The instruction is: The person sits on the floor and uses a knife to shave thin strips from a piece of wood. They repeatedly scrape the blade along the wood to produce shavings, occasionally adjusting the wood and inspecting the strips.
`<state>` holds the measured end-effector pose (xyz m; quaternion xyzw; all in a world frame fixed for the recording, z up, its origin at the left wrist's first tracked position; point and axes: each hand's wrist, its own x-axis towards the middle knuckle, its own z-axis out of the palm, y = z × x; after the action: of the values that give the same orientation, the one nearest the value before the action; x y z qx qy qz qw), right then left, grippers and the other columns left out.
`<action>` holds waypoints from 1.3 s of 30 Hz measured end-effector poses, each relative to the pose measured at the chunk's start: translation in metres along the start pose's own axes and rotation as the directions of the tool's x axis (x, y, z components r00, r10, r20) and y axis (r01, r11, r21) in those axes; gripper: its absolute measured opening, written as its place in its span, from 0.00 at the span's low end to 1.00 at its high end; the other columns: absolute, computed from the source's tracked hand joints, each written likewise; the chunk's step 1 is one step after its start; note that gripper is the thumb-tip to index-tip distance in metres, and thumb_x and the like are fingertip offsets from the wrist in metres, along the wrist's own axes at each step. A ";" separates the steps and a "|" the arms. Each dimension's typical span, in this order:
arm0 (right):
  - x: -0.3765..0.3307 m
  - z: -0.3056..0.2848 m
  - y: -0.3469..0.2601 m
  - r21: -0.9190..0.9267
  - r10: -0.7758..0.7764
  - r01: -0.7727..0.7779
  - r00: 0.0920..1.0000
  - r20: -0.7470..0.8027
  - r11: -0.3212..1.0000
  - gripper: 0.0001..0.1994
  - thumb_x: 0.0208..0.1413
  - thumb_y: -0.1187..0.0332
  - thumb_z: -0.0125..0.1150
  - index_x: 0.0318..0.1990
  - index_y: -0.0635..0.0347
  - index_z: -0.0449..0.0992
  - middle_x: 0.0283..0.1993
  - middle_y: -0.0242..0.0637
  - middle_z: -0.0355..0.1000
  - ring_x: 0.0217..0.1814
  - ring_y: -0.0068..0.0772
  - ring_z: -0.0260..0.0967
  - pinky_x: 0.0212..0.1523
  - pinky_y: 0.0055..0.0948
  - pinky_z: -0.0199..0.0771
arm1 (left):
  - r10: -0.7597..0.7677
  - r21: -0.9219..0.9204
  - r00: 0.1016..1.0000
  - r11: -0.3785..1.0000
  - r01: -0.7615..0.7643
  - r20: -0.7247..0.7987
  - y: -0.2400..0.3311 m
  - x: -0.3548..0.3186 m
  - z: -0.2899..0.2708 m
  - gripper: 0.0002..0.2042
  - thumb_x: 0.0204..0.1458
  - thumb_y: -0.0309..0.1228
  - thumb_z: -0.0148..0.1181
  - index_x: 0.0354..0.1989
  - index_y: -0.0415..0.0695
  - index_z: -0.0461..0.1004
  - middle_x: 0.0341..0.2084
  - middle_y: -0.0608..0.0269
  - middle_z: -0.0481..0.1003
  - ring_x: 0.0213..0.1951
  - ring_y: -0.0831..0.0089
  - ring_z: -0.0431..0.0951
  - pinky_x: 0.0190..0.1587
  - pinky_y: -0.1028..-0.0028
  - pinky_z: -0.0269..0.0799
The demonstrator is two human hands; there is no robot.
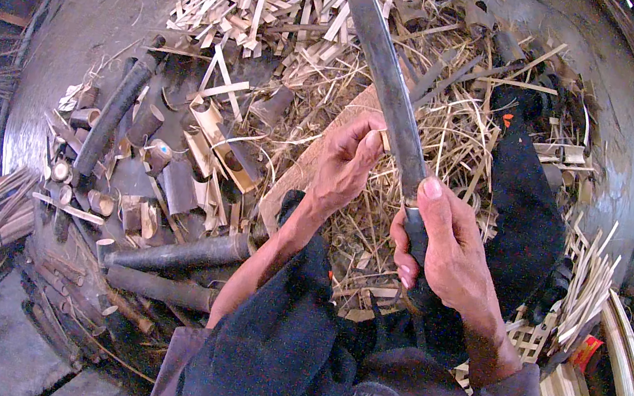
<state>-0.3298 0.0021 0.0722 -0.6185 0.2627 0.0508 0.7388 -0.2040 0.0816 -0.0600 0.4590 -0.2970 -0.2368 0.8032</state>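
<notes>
My right hand (449, 242) is closed round the dark handle of a long machete (387, 62), its thumb lying at the base of the blade. The blade slants up and to the left, its tip near the top edge of the view. Against the blade's left side, my left hand (347, 161) pinches a small pale bamboo strip (385, 140), mostly hidden by the fingers and the blade. Below both hands, thin bamboo shavings (377, 242) cover the floor between my legs. A brown board-like piece (301, 170) lies under my left hand.
Many cut bamboo slats (258, 5) are heaped at the far side. To the left lie short bamboo sections (179, 186) and longer dark bamboo poles (180, 250). Long split bamboo strips (627, 363) and a woven bamboo piece (534, 338) stand at the right.
</notes>
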 end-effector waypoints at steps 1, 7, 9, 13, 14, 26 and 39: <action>-0.001 0.000 0.000 -0.001 -0.010 0.010 1.000 0.001 1.000 0.21 0.67 0.51 0.34 0.45 0.60 0.65 0.18 0.29 0.60 0.13 0.18 0.57 0.13 0.21 0.60 | -0.001 -0.003 1.000 1.000 0.001 0.013 0.000 0.001 0.000 0.11 0.63 0.38 0.46 0.38 0.43 0.69 0.27 0.78 0.63 0.27 0.88 0.56 0.29 0.85 0.51; 0.000 0.002 0.002 -0.125 -0.136 0.137 0.991 0.018 0.983 0.24 0.67 0.54 0.36 0.67 0.54 0.54 0.19 0.26 0.58 0.15 0.15 0.55 0.16 0.17 0.59 | 0.023 0.032 0.999 0.999 -0.024 0.036 0.009 0.003 0.000 0.12 0.63 0.39 0.46 0.38 0.42 0.69 0.28 0.75 0.65 0.29 0.87 0.59 0.31 0.84 0.55; 0.003 0.005 0.008 -0.155 -0.169 0.169 0.986 0.014 0.973 0.25 0.67 0.55 0.36 0.68 0.54 0.52 0.19 0.25 0.58 0.15 0.14 0.54 0.16 0.17 0.57 | 0.015 0.030 1.000 0.999 -0.016 0.021 0.009 0.001 -0.002 0.12 0.63 0.39 0.46 0.38 0.42 0.69 0.29 0.74 0.66 0.30 0.87 0.60 0.32 0.83 0.56; 0.002 0.004 -0.008 -0.261 -0.124 0.120 0.992 0.003 0.958 0.22 0.66 0.61 0.38 0.66 0.50 0.57 0.28 0.34 0.67 0.27 0.21 0.60 0.32 0.26 0.65 | 0.058 0.068 0.998 0.996 -0.056 -0.023 0.020 0.006 -0.001 0.13 0.63 0.39 0.47 0.37 0.42 0.70 0.29 0.74 0.67 0.31 0.86 0.60 0.33 0.83 0.56; 0.000 0.005 -0.007 -0.259 -0.146 0.142 0.989 0.002 0.955 0.22 0.66 0.61 0.38 0.66 0.50 0.57 0.32 0.37 0.69 0.29 0.23 0.62 0.36 0.28 0.66 | 0.069 0.107 0.998 0.992 -0.068 0.000 0.028 0.007 -0.001 0.13 0.63 0.40 0.47 0.36 0.42 0.70 0.29 0.74 0.67 0.30 0.86 0.60 0.32 0.83 0.57; 0.010 0.000 0.009 -0.352 -0.236 0.235 0.971 0.041 0.906 0.23 0.65 0.60 0.39 0.66 0.49 0.55 0.39 0.49 0.73 0.33 0.36 0.70 0.39 0.33 0.69 | 0.210 0.303 0.972 0.938 -0.169 -0.107 -0.013 -0.006 -0.017 0.18 0.61 0.41 0.50 0.50 0.39 0.69 0.37 0.66 0.73 0.42 0.73 0.71 0.47 0.74 0.65; 0.011 -0.007 -0.002 -0.353 -0.283 0.289 0.957 0.071 0.890 0.22 0.67 0.58 0.39 0.66 0.52 0.57 0.19 0.25 0.59 0.17 0.16 0.55 0.19 0.21 0.60 | 0.022 0.792 0.992 0.604 0.088 -0.126 -0.040 -0.039 -0.058 0.13 0.52 0.23 0.58 0.47 0.41 0.72 0.40 0.59 0.75 0.42 0.69 0.74 0.45 0.70 0.72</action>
<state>-0.3219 -0.0072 0.0680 -0.7745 0.1487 -0.0058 0.6148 -0.1960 0.1226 -0.1284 0.7871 -0.3129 -0.0662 0.5274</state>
